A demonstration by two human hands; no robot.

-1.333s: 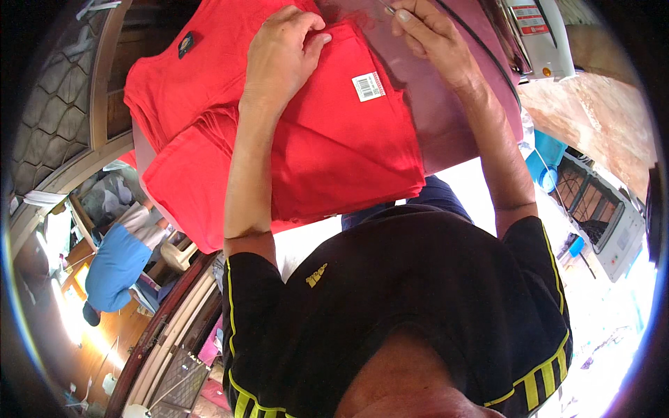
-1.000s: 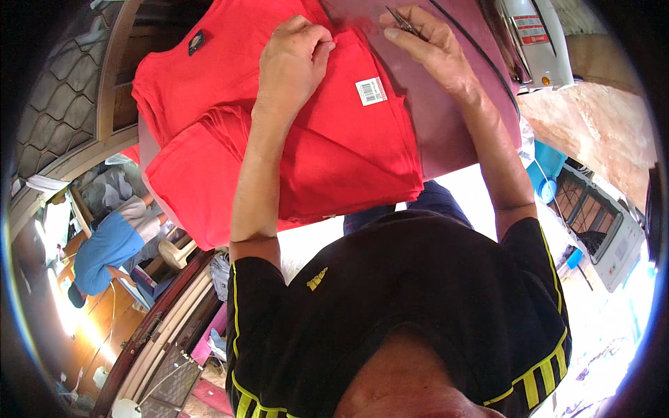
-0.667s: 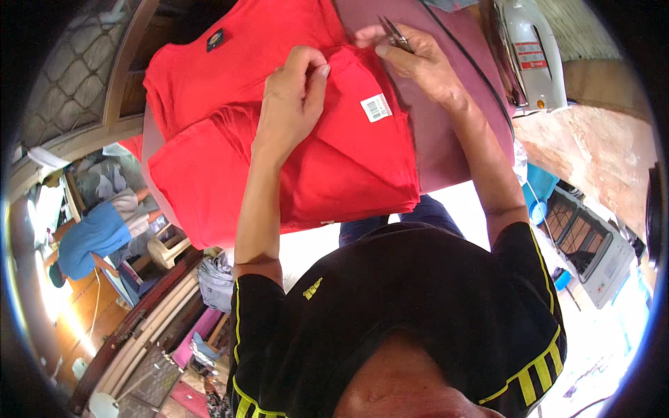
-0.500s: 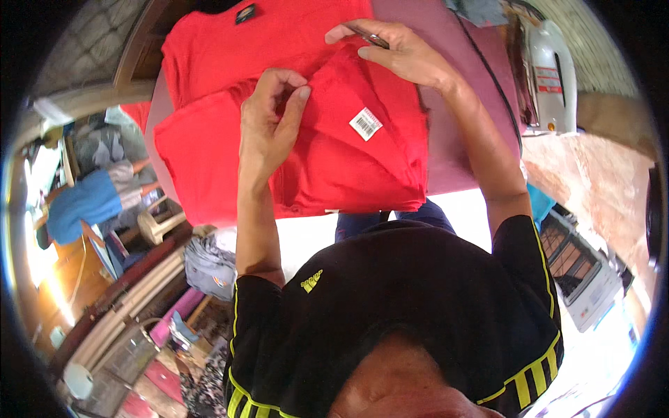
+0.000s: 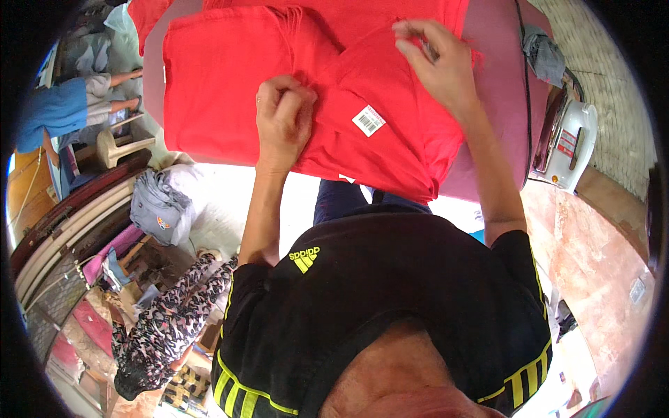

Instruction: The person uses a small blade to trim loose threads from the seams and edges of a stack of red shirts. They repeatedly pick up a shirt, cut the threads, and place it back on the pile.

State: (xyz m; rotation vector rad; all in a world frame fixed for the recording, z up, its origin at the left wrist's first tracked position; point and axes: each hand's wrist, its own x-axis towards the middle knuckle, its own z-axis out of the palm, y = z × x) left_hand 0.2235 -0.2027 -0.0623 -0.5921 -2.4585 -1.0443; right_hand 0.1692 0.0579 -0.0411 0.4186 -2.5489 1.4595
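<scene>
A red knit garment (image 5: 230, 83) lies partly folded over the mauve padded table (image 5: 498, 153), with a white barcode label (image 5: 368, 120) on it. My left hand (image 5: 284, 125) is closed, its curled fingers pinching the red cloth left of the label. Above and to the right of the label, my right hand (image 5: 446, 73) is raised over the garment. It holds a small dark metal tool (image 5: 430, 51) that looks like thread snips, mostly hidden by the fingers and blurred. More red cloth (image 5: 376, 14) lies beyond, cut off by the top edge.
A white iron (image 5: 575, 150) stands right of the table, near a black cord (image 5: 527, 90) and a grey cloth (image 5: 543, 56). At the left are a person in blue (image 5: 63, 115), a stool (image 5: 118, 146) and a grey bag (image 5: 160, 209). Another person in patterned clothes (image 5: 171, 320) is lower left.
The view has shifted, with the garment and table now higher. My left fingers have curled tighter on the cloth. My right hand has moved right, away from the left. The patterned-clothed person shows more fully.
</scene>
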